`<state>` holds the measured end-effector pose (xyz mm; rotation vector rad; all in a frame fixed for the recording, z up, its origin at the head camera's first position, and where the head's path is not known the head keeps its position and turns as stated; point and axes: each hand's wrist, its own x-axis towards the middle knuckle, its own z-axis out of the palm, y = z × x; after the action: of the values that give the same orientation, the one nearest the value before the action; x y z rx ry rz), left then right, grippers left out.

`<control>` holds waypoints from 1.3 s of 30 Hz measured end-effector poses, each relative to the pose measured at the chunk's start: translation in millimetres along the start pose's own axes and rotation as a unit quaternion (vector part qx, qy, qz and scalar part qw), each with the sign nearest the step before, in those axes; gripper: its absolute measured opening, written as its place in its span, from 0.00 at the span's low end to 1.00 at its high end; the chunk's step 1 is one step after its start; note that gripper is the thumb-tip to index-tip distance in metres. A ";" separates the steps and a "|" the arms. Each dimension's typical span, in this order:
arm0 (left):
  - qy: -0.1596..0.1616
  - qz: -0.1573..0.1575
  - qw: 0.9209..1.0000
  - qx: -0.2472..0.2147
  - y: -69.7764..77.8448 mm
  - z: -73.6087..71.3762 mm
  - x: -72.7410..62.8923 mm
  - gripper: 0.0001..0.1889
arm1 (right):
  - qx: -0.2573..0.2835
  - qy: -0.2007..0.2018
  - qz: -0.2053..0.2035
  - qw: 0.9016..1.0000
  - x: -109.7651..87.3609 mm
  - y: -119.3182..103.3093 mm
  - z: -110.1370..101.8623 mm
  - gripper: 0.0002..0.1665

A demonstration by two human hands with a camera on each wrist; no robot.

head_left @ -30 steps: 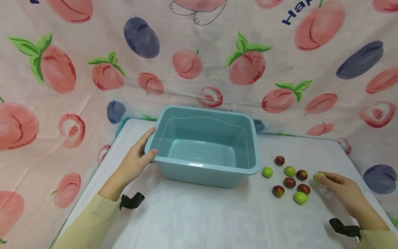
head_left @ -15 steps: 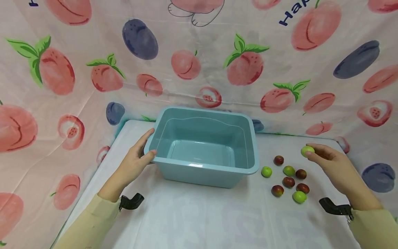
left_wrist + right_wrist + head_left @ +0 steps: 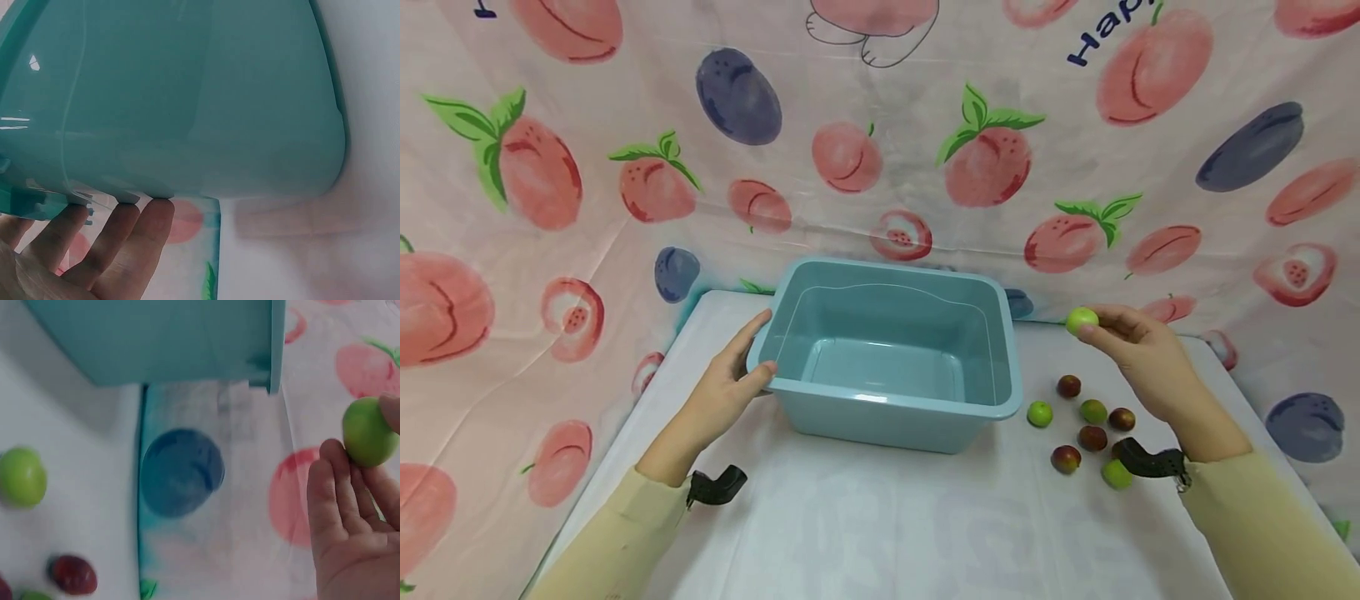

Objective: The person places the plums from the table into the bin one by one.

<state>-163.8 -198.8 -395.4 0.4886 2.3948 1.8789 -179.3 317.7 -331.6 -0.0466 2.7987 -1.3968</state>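
My left hand (image 3: 722, 396) grips the left end of a light blue plastic basin (image 3: 880, 423), thumb at the rim. Seen from the left wrist, its fingertips (image 3: 159, 209) touch the outer side of the basin. My right hand (image 3: 1150, 375) pinches a small plum-like green fruit (image 3: 1081, 320) between thumb and fingers, raised right of the basin. The right wrist view shows this green fruit (image 3: 369, 432) at the fingertips, the other fingers stretched out beneath. No fruit shows inside the basin.
Loose fruits lie right of the basin: several dark red ones, such as a red fruit (image 3: 1066, 459), and green ones, such as a green fruit (image 3: 1040, 413). The right wrist's black camera mount (image 3: 1150, 460) partly covers some. A fruit-printed cloth (image 3: 850, 83) hangs behind the white table (image 3: 850, 517).
My right hand has lifted the green fruit from the table's right side and carried it up and leftward toward the basin. My left hand has stayed on the basin.
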 end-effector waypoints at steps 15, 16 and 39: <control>-0.001 0.005 1.000 -0.004 2.3 0.3 -1.0 0.35 | 0.044 -0.020 -0.060 0.997 25.1 -53.8 27.0 0.30; -0.001 0.006 1.000 -0.002 2.1 0.3 -0.9 0.35 | 0.044 -0.024 -0.065 0.997 26.6 -57.9 28.8 0.30; 0.001 0.006 1.000 0.006 -2.9 0.9 1.0 0.35 | 0.076 -0.114 -0.104 0.985 61.8 -115.9 74.9 0.28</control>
<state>-165.2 -198.3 -398.3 0.5039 2.4112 1.8709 -236.8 186.2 -284.0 -0.4759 2.5529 -1.5319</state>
